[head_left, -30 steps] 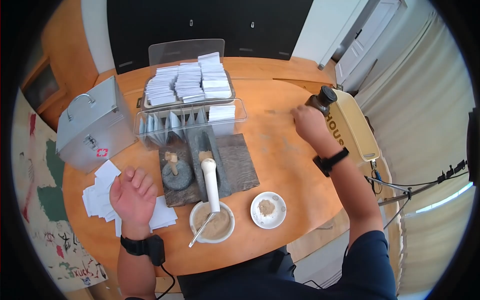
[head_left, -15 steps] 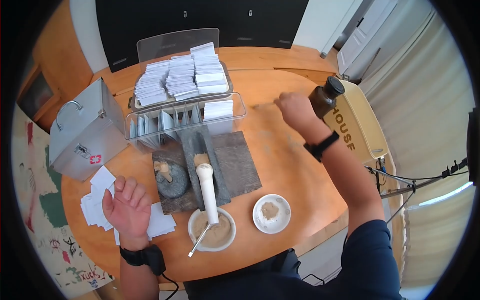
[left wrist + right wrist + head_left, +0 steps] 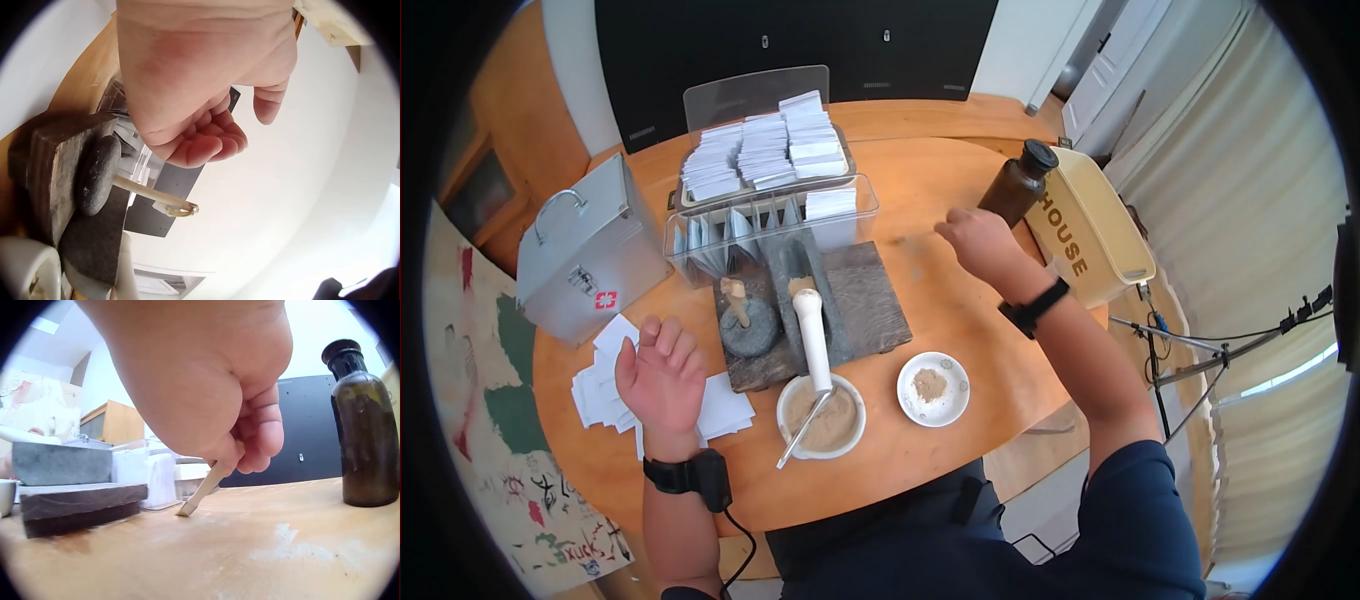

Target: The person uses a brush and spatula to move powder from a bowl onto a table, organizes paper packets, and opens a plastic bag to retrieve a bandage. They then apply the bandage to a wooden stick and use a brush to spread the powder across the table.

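My right hand (image 3: 988, 248) is low over the table's right side, pinching a pale flat stick (image 3: 201, 492). The stick's lower end slants down to the tabletop, close to whitish smears (image 3: 290, 547). Just beyond this hand stands a brown glass bottle (image 3: 1010, 192) with a dark stopper. My left hand (image 3: 664, 385) hangs palm up over loose white papers (image 3: 598, 392), fingers loosely curled and holding nothing. Between the hands are a white mortar (image 3: 859, 430) of tan powder with a spoon (image 3: 802, 438) and white pestle (image 3: 810, 335), and a small dish (image 3: 956, 405) with some powder.
A dark board (image 3: 870, 305) carries a grey stone trough (image 3: 833, 325) and a round stone (image 3: 750, 335) with a wooden handle. Behind are a clear divided box (image 3: 862, 190) and stacked white paper packets (image 3: 765, 150). A metal case (image 3: 590, 250) stands left, a yellow basket (image 3: 1115, 255) right.
My right hand has drawn left and nearer, away from the bottle it overlapped before. The head view has shifted slightly. My left hand stays over the papers.
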`<state>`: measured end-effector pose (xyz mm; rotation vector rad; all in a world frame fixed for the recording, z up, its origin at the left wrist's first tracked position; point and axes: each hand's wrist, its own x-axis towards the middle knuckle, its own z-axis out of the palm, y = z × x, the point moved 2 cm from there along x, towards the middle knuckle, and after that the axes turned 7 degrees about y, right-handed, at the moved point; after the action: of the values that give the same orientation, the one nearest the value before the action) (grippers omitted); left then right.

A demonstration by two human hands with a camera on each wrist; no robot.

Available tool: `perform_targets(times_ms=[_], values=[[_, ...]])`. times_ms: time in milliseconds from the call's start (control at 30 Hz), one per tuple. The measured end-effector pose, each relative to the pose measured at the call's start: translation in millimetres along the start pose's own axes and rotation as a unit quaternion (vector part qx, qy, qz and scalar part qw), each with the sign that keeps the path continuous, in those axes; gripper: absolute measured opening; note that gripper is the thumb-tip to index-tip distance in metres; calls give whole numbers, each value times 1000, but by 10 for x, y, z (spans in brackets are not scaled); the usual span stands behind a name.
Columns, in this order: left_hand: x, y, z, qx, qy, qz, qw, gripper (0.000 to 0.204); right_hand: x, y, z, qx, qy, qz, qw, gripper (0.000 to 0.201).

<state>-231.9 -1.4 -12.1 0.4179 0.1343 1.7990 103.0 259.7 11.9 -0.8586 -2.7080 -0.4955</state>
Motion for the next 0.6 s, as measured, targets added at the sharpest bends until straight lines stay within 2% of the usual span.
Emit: perform_targets(times_ms=[100,167,233,333,433,467,533,567,600], values=[[14,25,-17,-1,-6,4,1000,26,-304,-106,-247,28,10,-1,1000,10],[8,17,-4,-3,-10,1,1000,26,-434,-76,-322,17,36,100,994,11],[-3,-16,29,-4,10,1,1000,23,-461,15,-179,1,25,116,993,10],[6,-38,25,4,-11,-5,1000,24,-385,79,9,-13,16,142,990,6],[-3,-33,-5,8,-3,-6,1000,26,-552,-32,-164,-2,58,196,979,5],[-2,-33,-6,1,0,-3,1000,26,-666,-97,-228,-6,53,192,980,5],[-2,-41,18,7,-13,-9,1000,27,-1040,-193,-354,-24,39,282,958,9],[-10,-50,8,2,-9,-9,1000,27,-1210,-214,-360,-27,34,279,959,9],[-6,-49,4,2,-14,-10,1000,27,-1380,-204,-327,-18,60,300,952,10]])
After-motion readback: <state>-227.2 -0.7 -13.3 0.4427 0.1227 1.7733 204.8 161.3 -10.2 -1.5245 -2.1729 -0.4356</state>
